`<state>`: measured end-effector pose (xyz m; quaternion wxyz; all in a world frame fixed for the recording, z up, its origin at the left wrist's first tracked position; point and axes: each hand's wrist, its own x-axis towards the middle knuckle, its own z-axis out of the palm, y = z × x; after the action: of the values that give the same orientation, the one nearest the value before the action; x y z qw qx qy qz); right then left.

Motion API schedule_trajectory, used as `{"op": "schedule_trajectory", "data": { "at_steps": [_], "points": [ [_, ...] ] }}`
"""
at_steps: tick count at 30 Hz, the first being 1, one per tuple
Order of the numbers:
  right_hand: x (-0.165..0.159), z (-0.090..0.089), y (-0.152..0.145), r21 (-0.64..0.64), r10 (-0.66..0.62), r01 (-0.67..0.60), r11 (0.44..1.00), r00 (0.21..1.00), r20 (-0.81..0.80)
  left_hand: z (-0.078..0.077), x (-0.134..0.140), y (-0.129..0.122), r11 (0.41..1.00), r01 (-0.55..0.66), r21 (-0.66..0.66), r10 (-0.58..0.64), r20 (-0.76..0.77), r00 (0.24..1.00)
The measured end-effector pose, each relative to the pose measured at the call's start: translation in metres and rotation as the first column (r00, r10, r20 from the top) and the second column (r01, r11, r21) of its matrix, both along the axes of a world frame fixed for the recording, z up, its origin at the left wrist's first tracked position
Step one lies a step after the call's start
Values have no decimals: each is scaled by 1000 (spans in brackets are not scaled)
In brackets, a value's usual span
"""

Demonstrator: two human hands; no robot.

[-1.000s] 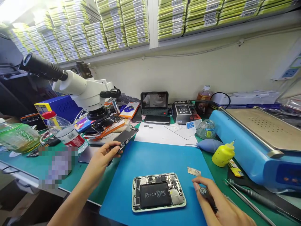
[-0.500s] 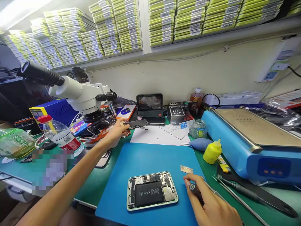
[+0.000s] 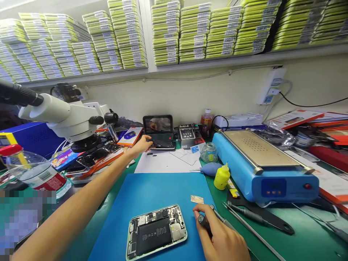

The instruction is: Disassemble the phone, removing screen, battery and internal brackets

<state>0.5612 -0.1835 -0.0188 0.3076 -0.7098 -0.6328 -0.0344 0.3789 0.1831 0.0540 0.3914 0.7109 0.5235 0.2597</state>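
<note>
The opened smartphone (image 3: 174,232), a pale rounded frame with a black rectangular battery and exposed boards, lay at the lower centre of the frame on the flat blue mat (image 3: 163,188). At lower right, the right hand (image 3: 221,233) had its fingers closed around a dark cylindrical tool handle (image 3: 202,220). Near the centre, the left hand (image 3: 141,145) was positioned at the black tabletop display (image 3: 158,125); whether its fingers gripped anything could not be determined. A small rectangular metallic plate (image 3: 197,199) lay near the right fingertips.

Right hand (image 3: 220,233) holds black tool (image 3: 203,222); opened phone (image 3: 154,235) on blue mat (image 3: 160,190)
</note>
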Motion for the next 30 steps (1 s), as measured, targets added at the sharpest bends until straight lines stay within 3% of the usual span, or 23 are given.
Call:
{"op": "schedule_trajectory", "data": {
  "at_steps": [6, 9, 12, 18, 22, 27, 30],
  "points": [
    [-6, -2, 1, 16, -41, 41, 999, 999, -23, -1, -1, 12, 978, 113, 178, -53, -308, 950],
    [-10, -3, 3, 35, -103, 104, 994, 994, -36, -2, -1, 12, 942, 211, 263, -84, -424, 902],
    [-7, -1, 3, 8, -76, 77, 997, 996, -43, -4, -2, 7, 898, 283, 337, -76, -514, 854],
    [3, 5, 1, -39, -13, 12, 999, 1000, -28, -3, -7, -8, 829, 330, 451, 15, -608, 794],
    [2, 8, 0, -50, -6, 5, 999, 1000, -24, -2, -21, -35, 773, 369, 515, 56, -635, 770],
    [0, 12, 1, -39, -24, 23, 999, 999, -23, -3, -45, -74, 709, 461, 534, 34, -678, 734],
    [0, 14, 1, -49, -26, 25, 998, 999, -29, -4, -51, -74, 697, 486, 527, 21, -693, 721]
  ]
}}
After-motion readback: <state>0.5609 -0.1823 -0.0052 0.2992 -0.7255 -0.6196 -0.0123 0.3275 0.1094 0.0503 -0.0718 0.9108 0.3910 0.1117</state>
